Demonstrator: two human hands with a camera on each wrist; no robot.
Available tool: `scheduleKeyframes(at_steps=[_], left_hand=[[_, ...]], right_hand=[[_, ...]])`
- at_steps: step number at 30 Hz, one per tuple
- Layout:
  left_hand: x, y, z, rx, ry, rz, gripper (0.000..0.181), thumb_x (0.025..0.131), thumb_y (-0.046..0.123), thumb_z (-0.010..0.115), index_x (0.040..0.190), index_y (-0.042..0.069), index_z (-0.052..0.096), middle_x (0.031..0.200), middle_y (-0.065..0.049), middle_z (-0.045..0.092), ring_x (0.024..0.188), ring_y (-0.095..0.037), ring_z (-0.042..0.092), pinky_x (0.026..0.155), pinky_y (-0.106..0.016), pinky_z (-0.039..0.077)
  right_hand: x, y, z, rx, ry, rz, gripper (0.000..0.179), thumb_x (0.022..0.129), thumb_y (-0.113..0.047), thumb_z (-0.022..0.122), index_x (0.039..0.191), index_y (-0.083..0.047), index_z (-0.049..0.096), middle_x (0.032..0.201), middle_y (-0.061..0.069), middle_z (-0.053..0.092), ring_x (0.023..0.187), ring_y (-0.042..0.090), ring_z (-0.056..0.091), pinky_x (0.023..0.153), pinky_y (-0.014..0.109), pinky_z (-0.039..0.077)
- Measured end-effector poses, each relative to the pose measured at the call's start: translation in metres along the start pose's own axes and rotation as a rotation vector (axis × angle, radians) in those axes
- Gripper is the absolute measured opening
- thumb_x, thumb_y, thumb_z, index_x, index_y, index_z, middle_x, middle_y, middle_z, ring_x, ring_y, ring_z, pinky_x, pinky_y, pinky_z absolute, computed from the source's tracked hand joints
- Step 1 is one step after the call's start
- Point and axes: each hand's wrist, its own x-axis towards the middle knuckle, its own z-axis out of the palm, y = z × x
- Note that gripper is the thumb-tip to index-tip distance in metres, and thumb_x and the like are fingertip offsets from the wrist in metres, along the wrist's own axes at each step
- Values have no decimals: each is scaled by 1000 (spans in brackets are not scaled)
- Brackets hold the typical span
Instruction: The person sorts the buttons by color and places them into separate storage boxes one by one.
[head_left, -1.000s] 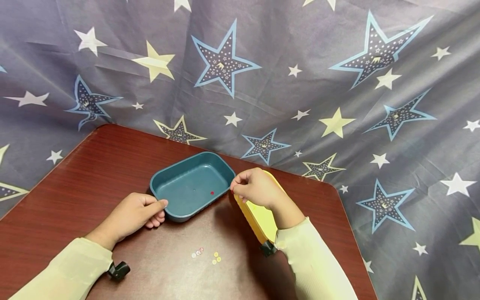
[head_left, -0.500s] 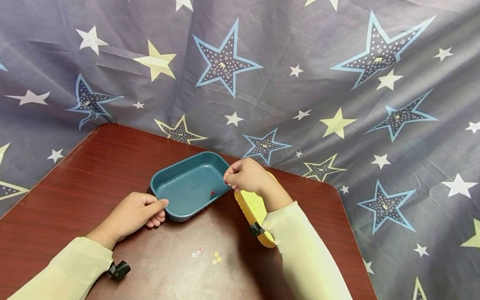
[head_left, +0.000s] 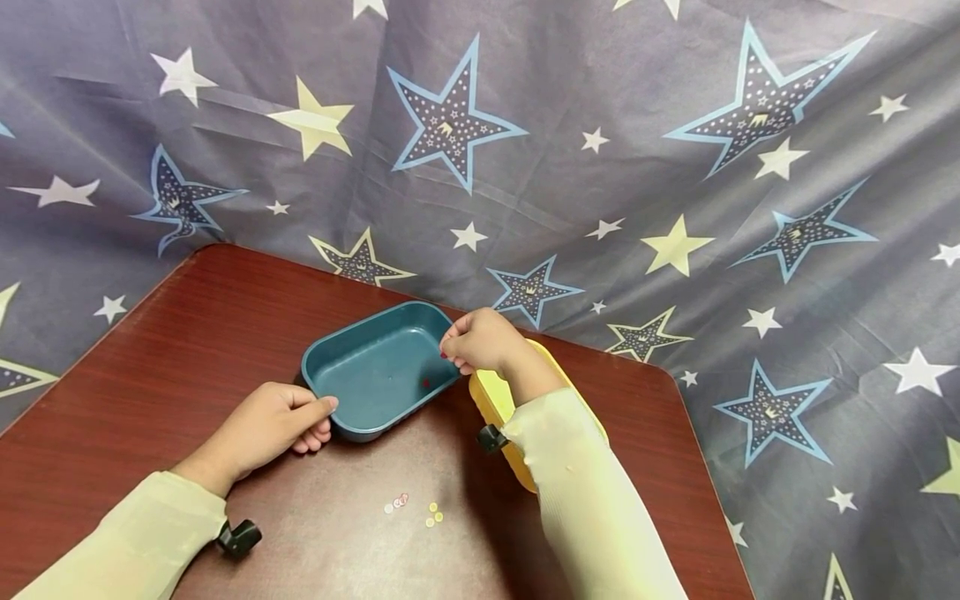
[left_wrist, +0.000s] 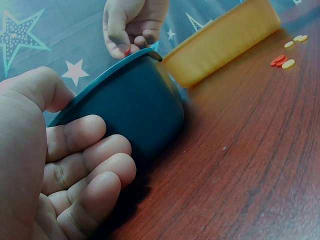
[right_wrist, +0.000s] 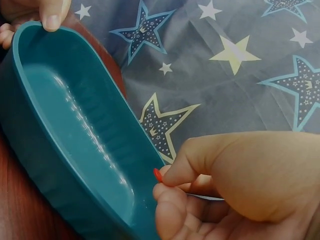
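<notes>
My left hand (head_left: pixel 273 421) holds the near left corner of a teal plastic bin (head_left: pixel 367 379), thumb over the rim and fingers curled against the outer wall. Between thumb and forefinger, my right hand (head_left: pixel 486 340) pinches a small red button (right_wrist: pixel 157 175) over the bin's right end. Another red button (head_left: pixel 426 383) lies on the bin's floor. Beneath my right forearm stands a yellow bin (head_left: pixel 491 398), partly hidden by the sleeve.
Nearer on the brown table (head_left: pixel 330 517) lie a small cluster of red and pale buttons (head_left: pixel 397 503) and a group of yellow buttons (head_left: pixel 435 515). A star-patterned cloth (head_left: pixel 555 200) hangs right behind the table's far edge.
My right hand has moved left and away from me, from above the yellow bin to the teal bin's right end, carrying the red button. My left hand has stayed put.
</notes>
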Motion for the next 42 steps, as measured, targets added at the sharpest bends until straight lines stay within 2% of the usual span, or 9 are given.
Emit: scheduleKeyframes(at_steps=[9, 16, 20, 25, 29, 35, 37, 42], left_hand=[[0, 2, 0, 7, 0, 1, 44, 104, 41, 67, 78, 7, 76, 72, -8, 74, 65, -22, 74, 60, -36, 63], [-1, 0, 0, 6, -1, -3, 45, 104, 42, 67, 78, 7, 76, 72, -9, 74, 65, -22, 73, 60, -36, 63], [-1, -1, -1, 3, -4, -10, 45, 104, 43, 67, 78, 7, 76, 72, -9, 74, 65, -21, 73, 60, -36, 63], [-1, -1, -1, 3, -5, -6, 45, 103, 44, 67, 79, 7, 76, 72, -9, 74, 66, -22, 73, 60, -36, 63], [1, -2, -2, 4, -4, 5, 46, 103, 45, 68, 78, 7, 76, 72, -8, 74, 66, -22, 74, 60, -36, 63], [2, -3, -1, 2, -3, 11, 46, 103, 45, 68, 78, 7, 76, 71, -8, 74, 65, -22, 74, 60, -36, 63], [2, -3, 0, 3, -2, 9, 47, 103, 46, 68, 77, 7, 76, 71, -8, 74, 65, -22, 73, 60, -36, 63], [1, -1, 0, 10, 1, 4, 47, 103, 46, 68, 77, 7, 76, 71, -8, 74, 65, -22, 73, 60, -36, 63]], right_hand=[[3, -1, 5, 24, -5, 9, 11, 96, -11, 72, 87, -4, 76, 67, 3, 66, 59, 13, 62, 59, 25, 61], [5, 1, 9, 26, -14, 16, 19, 97, -13, 72, 100, 5, 76, 69, 3, 65, 60, 12, 63, 61, 25, 61], [1, 0, 9, 11, -5, 21, 16, 96, -15, 73, 97, 1, 77, 70, 3, 66, 61, 12, 63, 62, 25, 61], [-8, -2, 6, -7, 6, 13, 9, 96, -14, 73, 91, -8, 78, 73, 4, 67, 64, 15, 64, 63, 27, 62], [-16, -2, 5, -14, -2, -5, 8, 95, -13, 72, 91, -10, 79, 75, 5, 68, 66, 16, 64, 66, 29, 63], [-33, -1, 5, -59, -26, -42, 7, 94, -12, 73, 93, -7, 79, 77, 7, 71, 65, 17, 66, 75, 44, 66], [-40, -2, 7, -82, -37, -53, 7, 93, -13, 74, 94, -7, 78, 78, 7, 72, 65, 18, 66, 73, 43, 65], [-59, -4, 13, -158, -52, -88, 6, 91, -14, 74, 93, -11, 79, 74, 1, 72, 63, 19, 69, 62, 31, 60]])
